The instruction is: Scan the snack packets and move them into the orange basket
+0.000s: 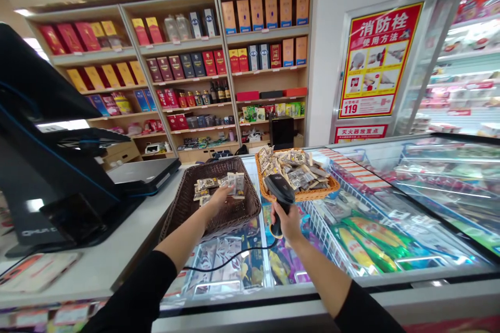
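My right hand (288, 218) is wrapped around the grip of a black barcode scanner (279, 187), whose head is tilted up in front of the orange wicker basket (327, 195). Small snack packets (299, 177) in cream and clear wrapping are heaped in that basket. On the left, my left hand (220, 197) reaches into a dark brown wicker basket (183, 192), its fingers closed on a small snack packet (236, 184). A few more of these packets (207, 183) lie beside it. The scanner's cord (230, 260) runs to the lower left.
Both baskets rest on the glass top of a chest freezer (390, 187) with bagged goods under it. A checkout machine (42, 177) stands on the counter (101, 250) at left. Shelves of boxed bottles (187, 66) line the back wall.
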The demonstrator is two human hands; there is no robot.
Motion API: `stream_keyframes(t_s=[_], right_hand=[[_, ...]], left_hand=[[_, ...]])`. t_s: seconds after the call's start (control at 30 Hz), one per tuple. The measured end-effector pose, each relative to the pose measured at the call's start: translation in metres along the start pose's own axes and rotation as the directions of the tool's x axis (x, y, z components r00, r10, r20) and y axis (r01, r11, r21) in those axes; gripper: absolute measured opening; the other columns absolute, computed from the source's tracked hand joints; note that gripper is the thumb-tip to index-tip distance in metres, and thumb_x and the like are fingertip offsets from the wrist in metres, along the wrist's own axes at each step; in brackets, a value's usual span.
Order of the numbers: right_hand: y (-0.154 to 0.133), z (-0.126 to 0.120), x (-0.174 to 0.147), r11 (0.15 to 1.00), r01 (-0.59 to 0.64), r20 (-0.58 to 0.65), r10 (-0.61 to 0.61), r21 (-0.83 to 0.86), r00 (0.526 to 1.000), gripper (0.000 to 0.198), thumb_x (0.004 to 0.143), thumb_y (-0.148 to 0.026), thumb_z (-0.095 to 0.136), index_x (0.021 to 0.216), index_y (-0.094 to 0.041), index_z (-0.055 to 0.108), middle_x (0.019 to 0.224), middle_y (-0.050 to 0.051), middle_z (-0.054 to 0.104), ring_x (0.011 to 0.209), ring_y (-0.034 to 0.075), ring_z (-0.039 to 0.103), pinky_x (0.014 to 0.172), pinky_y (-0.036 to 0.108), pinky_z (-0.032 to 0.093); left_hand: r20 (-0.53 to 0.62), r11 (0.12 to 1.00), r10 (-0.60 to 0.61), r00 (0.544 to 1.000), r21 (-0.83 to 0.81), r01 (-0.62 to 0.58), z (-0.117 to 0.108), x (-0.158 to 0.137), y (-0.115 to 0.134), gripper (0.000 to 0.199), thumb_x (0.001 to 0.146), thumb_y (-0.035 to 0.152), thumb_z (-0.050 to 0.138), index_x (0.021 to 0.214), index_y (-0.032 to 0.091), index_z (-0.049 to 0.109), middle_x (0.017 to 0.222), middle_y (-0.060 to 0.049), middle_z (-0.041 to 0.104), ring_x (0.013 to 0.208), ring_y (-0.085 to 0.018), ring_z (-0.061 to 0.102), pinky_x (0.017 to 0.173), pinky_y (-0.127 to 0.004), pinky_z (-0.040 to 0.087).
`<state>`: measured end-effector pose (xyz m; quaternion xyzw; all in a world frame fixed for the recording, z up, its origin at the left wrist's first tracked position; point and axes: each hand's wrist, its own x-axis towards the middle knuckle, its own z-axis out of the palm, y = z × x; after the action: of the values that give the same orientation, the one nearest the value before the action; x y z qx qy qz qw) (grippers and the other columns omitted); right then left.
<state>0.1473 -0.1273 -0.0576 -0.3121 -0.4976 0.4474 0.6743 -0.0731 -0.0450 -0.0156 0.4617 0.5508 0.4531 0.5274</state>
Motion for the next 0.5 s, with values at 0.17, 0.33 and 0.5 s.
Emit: stream_keyframes(t_s=[0.17, 0.33, 0.5], right_hand=[[0.002, 0.001, 0.001, 1.0, -0.008, -0.009, 0.008, 0.021, 1.0, 0.038, 0.076, -0.052, 0.063, 0.062, -0.017, 0.054, 0.042, -0.003, 0.049, 0.035, 0.01, 0.044, 0.039, 0.023, 0.037], [-0.003, 0.004, 0.0, 0.996, -0.035, -0.037, 0.039, 0.082, 0.999, 0.036, 0.073, -0.052, 0.066, 0.074, -0.017, 0.057, 0.045, -0.005, 0.048, 0.035, 0.01, 0.043, 0.038, 0.023, 0.036], [-0.002, 0.002, 0.0, 0.997, -0.044, -0.036, 0.047, 0.067, 0.998, 0.035, 0.074, -0.051, 0.065, 0.071, -0.018, 0.055, 0.047, -0.005, 0.049, 0.036, 0.01, 0.044, 0.038, 0.023, 0.036]], left_hand=[[-0.031, 0.999, 0.039, 0.999, -0.03, -0.04, 0.002, -0.008, 0.006, 0.029, 0.075, 0.036, 0.066, 0.097, 0.02, 0.057, 0.086, -0.003, 0.067, 0.067, -0.015, 0.065, 0.061, -0.028, 0.053], [0.097, 0.998, 0.06, 0.993, 0.028, -0.063, 0.004, -0.006, -0.001, 0.043, 0.063, 0.027, 0.077, 0.098, 0.02, 0.053, 0.088, -0.003, 0.067, 0.07, -0.018, 0.068, 0.064, -0.032, 0.056], [0.075, 0.99, 0.116, 0.99, 0.073, -0.121, 0.0, -0.001, -0.006, 0.042, 0.057, 0.028, 0.08, 0.093, 0.017, 0.06, 0.081, -0.002, 0.068, 0.068, -0.019, 0.068, 0.061, -0.029, 0.055]])
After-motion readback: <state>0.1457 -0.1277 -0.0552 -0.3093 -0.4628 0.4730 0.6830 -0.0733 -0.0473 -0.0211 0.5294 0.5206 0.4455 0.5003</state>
